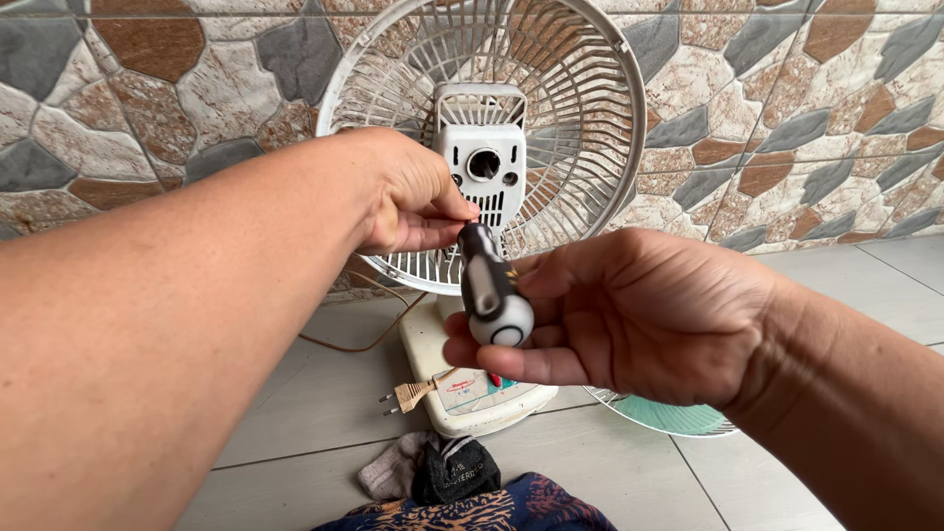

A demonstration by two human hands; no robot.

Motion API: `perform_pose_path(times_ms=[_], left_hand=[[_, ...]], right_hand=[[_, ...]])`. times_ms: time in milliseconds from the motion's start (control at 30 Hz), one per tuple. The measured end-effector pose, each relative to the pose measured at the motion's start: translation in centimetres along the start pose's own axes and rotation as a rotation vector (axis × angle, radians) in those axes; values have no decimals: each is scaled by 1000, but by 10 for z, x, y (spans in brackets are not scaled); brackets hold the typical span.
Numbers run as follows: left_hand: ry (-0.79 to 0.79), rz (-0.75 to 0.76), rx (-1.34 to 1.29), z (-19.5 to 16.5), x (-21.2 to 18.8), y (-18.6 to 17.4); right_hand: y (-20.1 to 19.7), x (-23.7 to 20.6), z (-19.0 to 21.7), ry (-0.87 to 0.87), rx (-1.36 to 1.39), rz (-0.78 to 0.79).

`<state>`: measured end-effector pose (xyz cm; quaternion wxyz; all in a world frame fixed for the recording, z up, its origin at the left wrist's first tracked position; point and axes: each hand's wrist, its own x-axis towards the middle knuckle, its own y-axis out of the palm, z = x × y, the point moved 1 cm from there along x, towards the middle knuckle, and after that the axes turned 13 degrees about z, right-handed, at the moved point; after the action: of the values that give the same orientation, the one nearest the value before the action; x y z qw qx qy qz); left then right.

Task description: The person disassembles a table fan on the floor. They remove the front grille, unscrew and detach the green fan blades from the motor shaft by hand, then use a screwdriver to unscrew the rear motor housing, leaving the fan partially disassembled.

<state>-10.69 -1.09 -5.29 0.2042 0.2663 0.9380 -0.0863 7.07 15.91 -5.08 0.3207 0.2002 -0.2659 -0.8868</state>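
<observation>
A white table fan stands in front of me with its rear grille [570,128] and its white motor housing [482,157] facing the camera. My right hand [639,315] holds a screwdriver [492,290] with a black and grey handle, tip pointing toward the lower part of the motor housing. My left hand [408,192] reaches across from the left, its fingertips pinched at the screwdriver's front end, just below the housing. The tip itself is hidden behind those fingers.
The fan's cream base [472,393] rests on grey floor tiles, with a power plug [403,396] and brown cord lying beside it. A detached grille with a green blade [669,418] lies at the right. Dark cloths [457,472] lie near me. A stone-patterned wall stands behind.
</observation>
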Motion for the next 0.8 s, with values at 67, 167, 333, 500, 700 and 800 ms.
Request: perform_pose_path(times_ms=[67, 167, 333, 500, 700, 800], left_hand=[[11, 1, -36, -1, -3, 1], [64, -15, -102, 4, -4, 8], [154, -42, -164, 16, 7, 14], [101, -86, -316, 19, 14, 4], [49, -101, -417, 25, 18, -6], [63, -70, -496, 29, 23, -11]], right_hand=[[-7, 3, -2, -33, -48, 51], [-15, 10, -4, -74, -51, 163], [-13, 15, -5, -80, -213, -25], [3, 4, -3, -32, -53, -143], [13, 11, -13, -28, 73, -48], [11, 18, -17, 7, 75, -82]])
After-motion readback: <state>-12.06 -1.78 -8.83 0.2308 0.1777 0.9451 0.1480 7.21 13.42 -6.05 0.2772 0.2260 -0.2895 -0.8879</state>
